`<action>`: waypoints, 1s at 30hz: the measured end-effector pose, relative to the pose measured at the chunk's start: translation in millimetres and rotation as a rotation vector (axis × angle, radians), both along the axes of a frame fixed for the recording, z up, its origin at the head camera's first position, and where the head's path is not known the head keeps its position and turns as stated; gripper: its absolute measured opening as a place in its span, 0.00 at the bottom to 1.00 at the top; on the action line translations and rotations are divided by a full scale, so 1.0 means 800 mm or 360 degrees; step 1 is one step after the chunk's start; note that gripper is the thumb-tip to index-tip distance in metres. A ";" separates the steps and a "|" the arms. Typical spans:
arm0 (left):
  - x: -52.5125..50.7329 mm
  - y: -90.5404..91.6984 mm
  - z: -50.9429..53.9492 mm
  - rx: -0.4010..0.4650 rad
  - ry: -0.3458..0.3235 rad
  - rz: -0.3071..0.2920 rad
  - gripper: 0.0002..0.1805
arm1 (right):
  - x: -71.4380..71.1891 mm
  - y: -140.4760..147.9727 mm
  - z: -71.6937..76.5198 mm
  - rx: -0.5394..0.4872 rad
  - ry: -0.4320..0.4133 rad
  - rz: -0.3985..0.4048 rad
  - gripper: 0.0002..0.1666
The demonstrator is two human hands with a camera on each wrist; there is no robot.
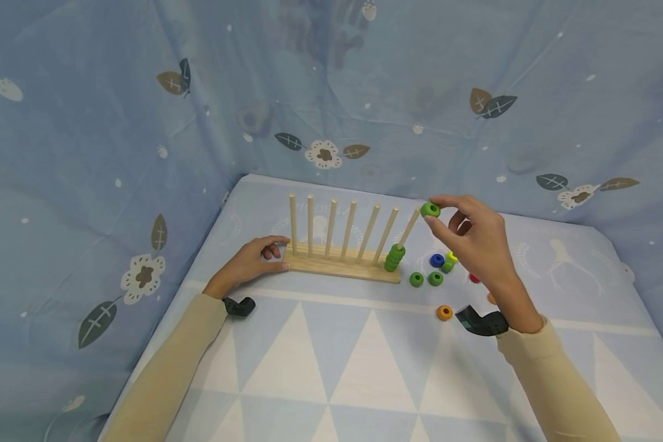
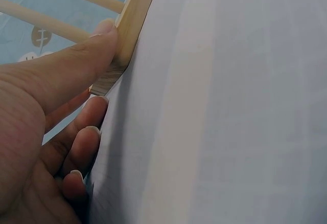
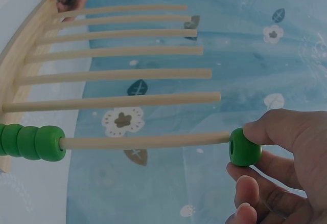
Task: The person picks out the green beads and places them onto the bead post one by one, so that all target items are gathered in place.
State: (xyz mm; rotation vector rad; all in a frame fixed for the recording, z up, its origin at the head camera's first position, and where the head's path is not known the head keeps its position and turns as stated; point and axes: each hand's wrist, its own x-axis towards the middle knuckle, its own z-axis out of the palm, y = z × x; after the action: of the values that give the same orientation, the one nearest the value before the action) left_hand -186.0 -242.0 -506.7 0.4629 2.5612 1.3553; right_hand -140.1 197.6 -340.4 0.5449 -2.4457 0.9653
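I have a green bead (image 1: 427, 213) pinched in the right hand (image 1: 477, 236), just beside the tip of the end peg (image 1: 410, 227).

From my head view the bead sits at the right hand's 10 o'clock, between thumb and forefinger at their very tips, with the peg's tip at its 9 o'clock; I cannot tell whether the two touch. On the right wrist view its hole faces the peg side. My left hand (image 1: 248, 261) grips the rack (image 1: 331, 266) by its 9 o'clock end, thumb on the front edge, fingers around the far side. A green stack (image 1: 395, 258) rests low on the end peg, at the bead's 7 o'clock. Toward the bead's 6 o'clock, loose on the bench (image 1: 376, 368), I see a blue bead (image 1: 437, 261) and, farther down, an orange bead (image 1: 439, 315).
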 end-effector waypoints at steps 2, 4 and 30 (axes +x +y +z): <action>0.000 0.000 0.000 0.0000 0.0000 -0.0003 0.36 | -0.001 -0.002 0.001 0.0000 0.0002 0.0005 0.22; 0.000 -0.001 -0.001 0.0001 0.0002 -0.0006 0.35 | -0.002 -0.004 0.001 0.0001 0.0005 0.0008 0.22; 0.000 -0.002 -0.001 0.0009 -0.0007 -0.0022 0.36 | -0.011 -0.011 -0.001 0.0013 -0.0017 0.0075 0.20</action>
State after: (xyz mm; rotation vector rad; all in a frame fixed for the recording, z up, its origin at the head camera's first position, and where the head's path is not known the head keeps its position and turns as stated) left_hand -186.1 -243.4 -507.6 0.4775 2.5467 1.3578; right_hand -148.9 188.5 -340.9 0.6041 -2.4575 0.9797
